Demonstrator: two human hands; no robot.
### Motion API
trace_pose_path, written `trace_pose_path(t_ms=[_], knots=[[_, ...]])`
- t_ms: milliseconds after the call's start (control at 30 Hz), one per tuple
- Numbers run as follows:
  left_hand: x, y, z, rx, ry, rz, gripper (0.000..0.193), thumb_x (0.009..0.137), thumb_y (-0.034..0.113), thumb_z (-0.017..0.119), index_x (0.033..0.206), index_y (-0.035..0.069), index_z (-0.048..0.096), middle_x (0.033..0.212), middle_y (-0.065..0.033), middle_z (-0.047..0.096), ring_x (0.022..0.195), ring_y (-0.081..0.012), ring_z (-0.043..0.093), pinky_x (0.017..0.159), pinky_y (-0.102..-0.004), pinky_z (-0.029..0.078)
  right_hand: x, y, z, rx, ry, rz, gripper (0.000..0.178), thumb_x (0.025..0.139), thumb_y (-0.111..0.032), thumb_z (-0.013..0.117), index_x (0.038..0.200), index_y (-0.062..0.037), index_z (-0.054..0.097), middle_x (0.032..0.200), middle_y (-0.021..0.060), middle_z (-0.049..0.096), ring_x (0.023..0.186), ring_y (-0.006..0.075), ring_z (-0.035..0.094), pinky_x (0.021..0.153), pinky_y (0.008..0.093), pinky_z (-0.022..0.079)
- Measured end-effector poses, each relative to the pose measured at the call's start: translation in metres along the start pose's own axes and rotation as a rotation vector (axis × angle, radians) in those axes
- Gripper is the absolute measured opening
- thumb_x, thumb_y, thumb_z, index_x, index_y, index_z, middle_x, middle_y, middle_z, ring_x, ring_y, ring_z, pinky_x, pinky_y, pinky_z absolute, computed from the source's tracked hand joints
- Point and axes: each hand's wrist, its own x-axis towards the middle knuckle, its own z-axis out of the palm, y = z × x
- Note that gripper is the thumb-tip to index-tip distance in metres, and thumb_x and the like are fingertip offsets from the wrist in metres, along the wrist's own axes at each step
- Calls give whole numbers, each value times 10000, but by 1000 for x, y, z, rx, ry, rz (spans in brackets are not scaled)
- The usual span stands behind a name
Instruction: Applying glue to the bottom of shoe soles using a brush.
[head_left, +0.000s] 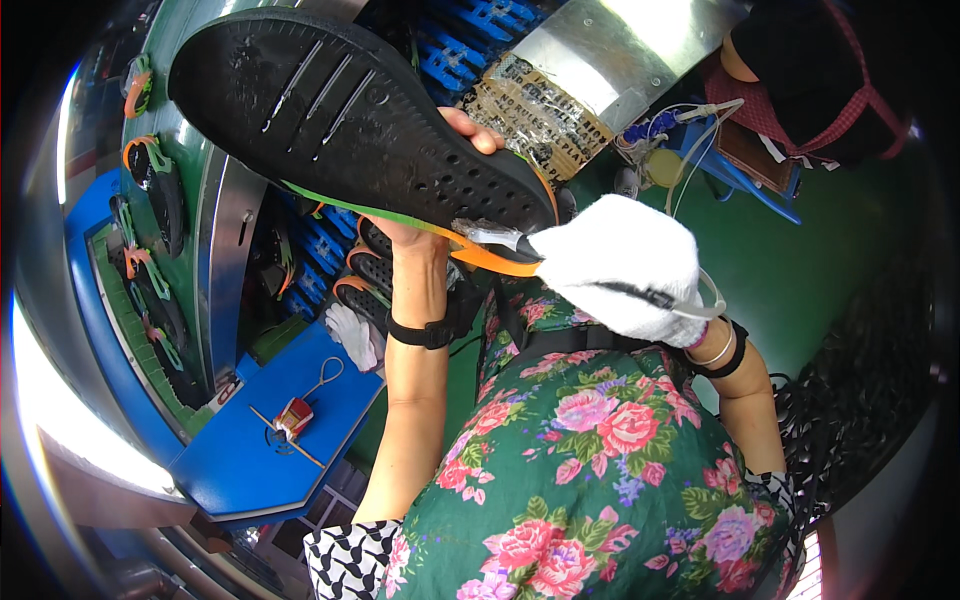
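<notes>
A black shoe sole (330, 120) fills the upper left, its broad end tilted up. It has three long slots, rows of small holes and green and orange edging. My bare left hand (412, 235) grips it from below and behind, fingertips showing over the far edge. My right hand (625, 260), in a white glove, is closed around a small brush-like tool (487, 232). The tool's wet-looking, pale tip touches the sole near its narrow end; the glove hides its handle. Black bands circle both forearms.
At left, more shoe parts (155, 180) lie along a green machine surface. A blue table (240, 440) bears a red and white spool-like object (292, 418); a white glove (352, 335) lies at its edge. Black soles (368, 270) stand behind my left arm. Another person (810, 80) is at upper right.
</notes>
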Motion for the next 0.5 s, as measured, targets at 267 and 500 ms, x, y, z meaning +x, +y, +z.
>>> trace_pose_path(t_ms=[267, 500], knots=[[7, -8, 16, 55, -77, 51, 876, 974, 731, 500, 1318, -72, 560, 1188, -197, 630, 1089, -348, 621, 1051, -530, 501, 3, -2, -6, 48, -2, -3, 280, 762, -6, 852, 1034, -45, 797, 1003, 117, 785, 849, 267, 740, 736, 364, 592], [7, -18, 15, 58, -40, -7, 1046, 859, 874, 523, 1324, -62, 555, 1212, -201, 620, 1087, -347, 620, 1035, -520, 500, 5, -4, -10, -68, 70, -70, 288, 770, 0, 852, 1048, -28, 784, 1004, 116, 783, 839, 266, 737, 734, 364, 586]])
